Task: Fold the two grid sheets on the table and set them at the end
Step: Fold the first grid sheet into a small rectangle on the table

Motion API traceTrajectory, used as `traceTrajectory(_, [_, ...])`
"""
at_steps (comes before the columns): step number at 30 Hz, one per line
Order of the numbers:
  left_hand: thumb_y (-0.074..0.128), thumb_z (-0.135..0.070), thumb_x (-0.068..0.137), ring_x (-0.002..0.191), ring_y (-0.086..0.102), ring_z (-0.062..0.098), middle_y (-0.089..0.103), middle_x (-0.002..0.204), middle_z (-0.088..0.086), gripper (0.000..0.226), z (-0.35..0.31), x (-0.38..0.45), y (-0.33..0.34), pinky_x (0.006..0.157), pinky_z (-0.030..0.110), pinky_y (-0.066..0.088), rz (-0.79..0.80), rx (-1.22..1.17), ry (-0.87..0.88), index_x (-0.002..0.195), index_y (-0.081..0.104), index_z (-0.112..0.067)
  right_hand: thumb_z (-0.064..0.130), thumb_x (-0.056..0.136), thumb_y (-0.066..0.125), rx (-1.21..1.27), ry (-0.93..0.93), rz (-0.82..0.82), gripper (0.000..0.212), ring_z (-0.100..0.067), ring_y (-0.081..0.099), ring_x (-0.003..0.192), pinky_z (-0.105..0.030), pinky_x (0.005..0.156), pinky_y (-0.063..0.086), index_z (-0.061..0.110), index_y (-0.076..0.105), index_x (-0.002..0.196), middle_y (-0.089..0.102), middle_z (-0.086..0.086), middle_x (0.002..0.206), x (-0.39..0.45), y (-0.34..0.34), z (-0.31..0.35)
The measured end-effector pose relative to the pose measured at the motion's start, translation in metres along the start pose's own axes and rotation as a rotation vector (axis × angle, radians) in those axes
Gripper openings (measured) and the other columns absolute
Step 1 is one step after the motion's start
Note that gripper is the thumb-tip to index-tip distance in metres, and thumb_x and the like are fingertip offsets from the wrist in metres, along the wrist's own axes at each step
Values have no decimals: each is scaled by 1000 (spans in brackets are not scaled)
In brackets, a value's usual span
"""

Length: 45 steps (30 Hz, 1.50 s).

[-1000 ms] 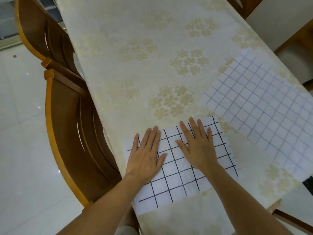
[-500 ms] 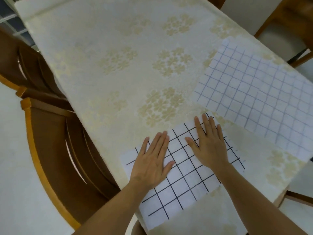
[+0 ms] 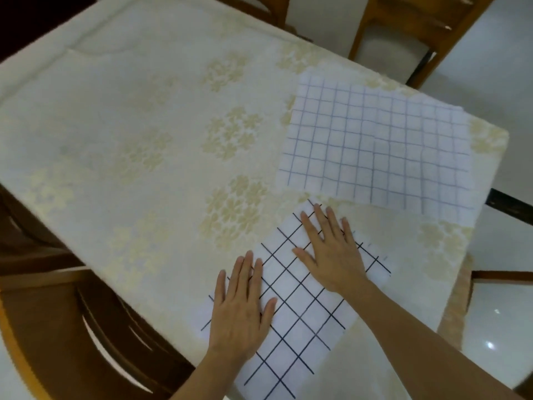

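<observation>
At nine o'clock I see a wooden chair tucked against the table and its floral cloth. At six o'clock my left hand and right hand both lie flat, fingers straight, pressing the black-grid sheet and gripping nothing. The blue-grid sheet lies spread at two o'clock, just beyond it, apart.

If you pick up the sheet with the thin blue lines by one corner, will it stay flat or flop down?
It would probably flop: the blue-grid sheet lies thin on the tablecloth and already shows slight ripples. It looks light, so it may slide easily when pushed. Its right edge sits near the table's edge, so a push could send it off.
</observation>
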State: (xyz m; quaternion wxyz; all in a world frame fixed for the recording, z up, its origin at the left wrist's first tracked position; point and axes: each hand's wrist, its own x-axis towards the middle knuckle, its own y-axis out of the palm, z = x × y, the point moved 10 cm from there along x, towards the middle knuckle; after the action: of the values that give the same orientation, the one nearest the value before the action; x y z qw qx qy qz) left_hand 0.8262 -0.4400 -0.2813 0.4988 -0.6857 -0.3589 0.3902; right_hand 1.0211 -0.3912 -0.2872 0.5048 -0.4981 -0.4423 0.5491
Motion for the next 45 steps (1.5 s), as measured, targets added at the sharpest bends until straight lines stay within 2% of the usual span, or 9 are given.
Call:
traceTrajectory(3, [37,-46,100,148,26,26,28,161,7,61,-13,20,-21,115,55,26,-55,-48,92,153,33,-17,59,102,20,42,45,-18,67,-26,-1,153,-54,122,11,25,7,158,5,-5,166,-18,-11,-14])
traceTrajectory(6, [42,-35,98,133,48,27,49,146,8,46,-47,58,-40,113,51,34,-102,-32,351,137,53,-14,50,103,27,72,134,-33,61,-28,8,152,-55,119,22,19,24,156,18,-9,164,-48,-17,-44])
traceTrajectory(10, [52,-25,90,122,56,25,59,134,9,40,-97,106,-45,111,46,38,-107,49,696,126,61,-11,43,101,34,78,257,-36,57,-29,16,151,-55,117,28,17,36,151,26,-10,161,-80,-18,-80])
traceTrajectory(14, [57,-25,86,119,57,28,60,132,11,42,-136,145,-39,108,44,41,-96,217,896,125,61,-10,39,97,34,85,331,-92,48,-31,29,146,-53,116,31,16,53,135,39,-12,155,-84,-20,-102])
traceTrajectory(18, [52,-24,88,116,58,28,60,129,12,38,-149,171,-35,106,46,42,-66,306,942,122,60,-11,34,99,42,108,348,-146,32,-32,30,145,-51,116,25,16,53,123,41,-15,152,-75,-17,-108])
traceTrajectory(22, [49,-28,89,119,57,29,59,131,13,37,-152,184,-32,104,45,43,-20,309,910,122,58,-13,34,93,60,104,353,-155,30,-35,31,144,-56,113,31,12,55,114,42,-20,150,-63,-17,-111])
traceTrajectory(30, [43,-34,90,131,47,31,49,143,19,41,-159,192,-29,108,52,38,46,335,891,119,59,-10,39,99,38,70,306,-138,40,-43,26,144,-65,112,28,5,58,108,34,-26,152,-49,-16,-110])
traceTrajectory(36, [46,-36,89,130,47,30,47,143,16,34,-160,194,-34,107,54,38,38,283,913,113,56,-13,38,95,51,166,334,-167,27,-39,30,143,-59,113,29,14,55,106,41,-20,148,-49,-24,-114])
traceTrajectory(45, [49,-24,93,119,53,21,57,129,5,18,-167,189,-50,111,48,35,-40,232,1011,108,55,-16,54,90,49,297,301,-174,40,-36,24,144,-58,117,21,22,53,113,37,-15,149,-30,-29,-113])
